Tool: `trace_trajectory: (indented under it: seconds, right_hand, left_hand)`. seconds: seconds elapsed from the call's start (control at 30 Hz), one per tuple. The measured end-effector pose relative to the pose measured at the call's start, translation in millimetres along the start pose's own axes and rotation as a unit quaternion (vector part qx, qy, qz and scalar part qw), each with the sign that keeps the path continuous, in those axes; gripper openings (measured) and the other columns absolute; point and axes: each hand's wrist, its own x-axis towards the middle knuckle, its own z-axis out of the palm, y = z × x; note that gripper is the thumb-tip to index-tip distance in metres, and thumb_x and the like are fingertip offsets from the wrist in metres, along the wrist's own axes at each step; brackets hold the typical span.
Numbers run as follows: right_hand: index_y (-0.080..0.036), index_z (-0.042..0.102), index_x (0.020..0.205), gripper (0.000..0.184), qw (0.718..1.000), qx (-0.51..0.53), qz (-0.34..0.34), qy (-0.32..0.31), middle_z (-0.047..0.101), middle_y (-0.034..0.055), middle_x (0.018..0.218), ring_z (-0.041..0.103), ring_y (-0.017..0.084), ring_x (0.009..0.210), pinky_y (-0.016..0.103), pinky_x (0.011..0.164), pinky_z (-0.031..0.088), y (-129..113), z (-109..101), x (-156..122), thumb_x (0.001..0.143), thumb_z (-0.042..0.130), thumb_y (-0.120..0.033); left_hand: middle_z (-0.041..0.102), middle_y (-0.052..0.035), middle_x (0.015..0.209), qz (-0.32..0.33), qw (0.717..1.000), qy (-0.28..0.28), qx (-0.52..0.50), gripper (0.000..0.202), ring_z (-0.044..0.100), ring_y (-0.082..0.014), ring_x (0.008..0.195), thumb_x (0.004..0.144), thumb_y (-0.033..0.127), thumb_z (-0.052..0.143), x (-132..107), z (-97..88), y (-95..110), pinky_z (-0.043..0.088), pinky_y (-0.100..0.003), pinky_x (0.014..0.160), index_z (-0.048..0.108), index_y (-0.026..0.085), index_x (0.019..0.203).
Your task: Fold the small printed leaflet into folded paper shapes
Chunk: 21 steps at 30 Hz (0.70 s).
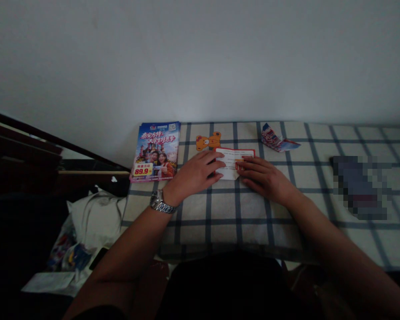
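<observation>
A pale wall point(200, 58) fills the upper half of the view. Below it stands the bench point(313, 222), covered with a light cloth checked in dark lines. Both forearms reach forward from the lower edge and angle inward, so the hands meet near the bench's middle.

At the bench's left rear corner lies a blue flyer point(155, 151), flat, with a yellow price tag. On the floor to the left is a heap of white bags point(93, 218); colourful items show among them, but what they are cannot be told.

The left hand point(196, 174) lies palm down with its fingers spread. Its grip is wide and flat, and the fingertips press on the left edge of the card point(234, 161). The right hand point(264, 178) is also palm down, fingers together and straight, its tips resting on the card's right lower part. Neither grip closes around anything.

The card, white with a red border, lies flat on the bench between the two hands. A scrap point(278, 140) of folded printed paper lies behind the right hand. An orange bear point(208, 141) cutout lies just behind the card. A metal watch point(160, 202) sits on the left wrist.
</observation>
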Motion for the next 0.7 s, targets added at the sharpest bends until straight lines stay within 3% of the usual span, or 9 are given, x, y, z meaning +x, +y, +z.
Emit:
trace_trajectory:
  seconds: [0.13,0.3,0.43,0.7]
  right_hand:
    - [-0.026,0.072,0.136,0.034,1.000,-0.009,-0.005,-0.006,0.069,0.0062,0.149,0.057,0.032,0.146,0.061,0.122,0.049,2,2,-1,0.103,0.066,-0.025]
    - [-0.025,0.070,0.139,0.036,1.000,-0.016,-0.007,-0.008,0.068,0.0072,0.149,0.057,0.033,0.146,0.060,0.121,0.049,5,4,-2,0.103,0.065,-0.026]
    - [-0.023,0.071,0.137,0.035,1.000,-0.011,-0.015,-0.001,0.069,0.0083,0.148,0.058,0.033,0.145,0.061,0.120,0.050,5,4,-1,0.103,0.065,-0.026]
    - [-0.025,0.070,0.139,0.036,1.000,-0.013,-0.002,-0.008,0.068,0.0075,0.149,0.058,0.033,0.145,0.060,0.121,0.049,4,4,-2,0.103,0.065,-0.026]
  left_hand:
    - [0.063,-0.0080,0.146,0.035,0.999,-0.037,-0.007,0.025,0.057,-0.0256,0.137,0.108,0.031,0.060,1,1.3,7,0.046,-0.051,0.122,0.068,0.023,0.130]
    - [0.060,-0.0104,0.146,0.049,0.995,-0.082,-0.012,0.031,0.058,-0.0268,0.132,0.107,0.037,0.060,1,-0.2,18,0.052,-0.048,0.113,0.069,0.026,0.135]
    - [0.056,-0.0101,0.149,0.039,0.995,-0.092,0.006,0.039,0.054,-0.0287,0.135,0.106,0.040,0.063,1,-1.8,22,0.050,-0.050,0.116,0.065,0.032,0.144]
    - [0.057,-0.0095,0.147,0.033,0.995,-0.092,0.000,0.037,0.055,-0.0292,0.135,0.107,0.041,0.061,2,-1.2,22,0.051,-0.050,0.115,0.067,0.033,0.143]
